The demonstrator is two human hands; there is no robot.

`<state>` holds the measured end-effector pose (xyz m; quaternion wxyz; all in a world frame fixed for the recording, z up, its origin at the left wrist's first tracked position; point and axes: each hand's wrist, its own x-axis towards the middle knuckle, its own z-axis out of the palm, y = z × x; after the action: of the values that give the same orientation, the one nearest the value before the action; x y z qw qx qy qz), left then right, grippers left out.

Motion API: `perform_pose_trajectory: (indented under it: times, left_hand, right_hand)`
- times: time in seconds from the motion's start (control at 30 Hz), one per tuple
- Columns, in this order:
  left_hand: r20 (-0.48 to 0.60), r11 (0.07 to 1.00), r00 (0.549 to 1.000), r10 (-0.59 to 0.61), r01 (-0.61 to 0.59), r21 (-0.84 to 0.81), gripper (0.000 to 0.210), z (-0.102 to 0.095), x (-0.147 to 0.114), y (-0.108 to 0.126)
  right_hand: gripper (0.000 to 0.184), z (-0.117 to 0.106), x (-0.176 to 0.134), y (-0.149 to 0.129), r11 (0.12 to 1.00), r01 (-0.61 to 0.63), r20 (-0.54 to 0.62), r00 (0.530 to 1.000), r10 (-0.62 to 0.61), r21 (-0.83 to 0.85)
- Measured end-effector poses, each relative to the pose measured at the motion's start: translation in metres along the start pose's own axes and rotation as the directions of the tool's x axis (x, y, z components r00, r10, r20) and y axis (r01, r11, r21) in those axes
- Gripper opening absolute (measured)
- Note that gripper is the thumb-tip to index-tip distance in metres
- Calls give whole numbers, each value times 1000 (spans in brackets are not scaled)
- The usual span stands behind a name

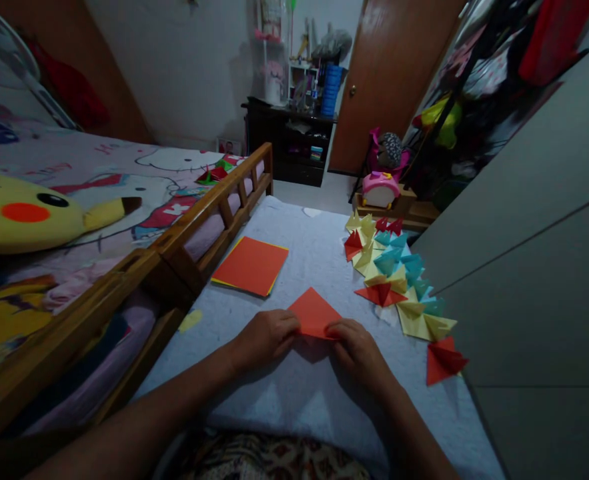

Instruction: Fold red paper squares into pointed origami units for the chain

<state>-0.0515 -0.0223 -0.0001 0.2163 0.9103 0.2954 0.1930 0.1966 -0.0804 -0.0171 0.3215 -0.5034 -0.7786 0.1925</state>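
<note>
A partly folded sheet of red-orange origami paper is held above the light sheet, its pointed corner facing away from me. My left hand pinches its left corner between thumb and fingers. On the right corner, my right hand is closed in the same way. Just beyond my left hand lies a stack of square paper, orange on top with yellow edges showing under it. The underside of the held paper is mostly hidden.
Folded paper pieces in yellow, red and teal run along the bed's right side. A wooden rail borders the left, with a yellow plush toy beyond. A pale cabinet stands at right.
</note>
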Motion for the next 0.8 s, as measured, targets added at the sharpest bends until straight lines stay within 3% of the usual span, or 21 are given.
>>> perform_pose_trajectory:
  times: [0.17,0.3,0.43,0.63,0.73,0.8]
  left_hand:
    - [-16,993,994,-111,110,-43,12,2,-7,9]
    - [-1,958,964,-264,262,-119,12,2,-7,11]
    - [4,919,941,-338,331,-214,13,5,-8,10]
    - [-116,897,901,-418,389,-209,55,15,-11,7]
    - [-143,908,901,-410,388,-160,56,19,-12,4]
    - [-170,925,911,-375,357,-127,51,22,-12,2]
  right_hand:
    - [18,-9,-1,-4,997,-71,93,993,70,16]
    - [16,-14,6,-9,989,-145,167,975,150,-40]
    - [17,-11,15,-9,972,-228,198,952,234,-54]
    - [20,6,16,-7,938,-338,-3,941,338,-72]
    - [33,12,14,-7,922,-386,-96,919,382,-36]
    - [29,13,14,-7,919,-393,-108,915,389,-21]
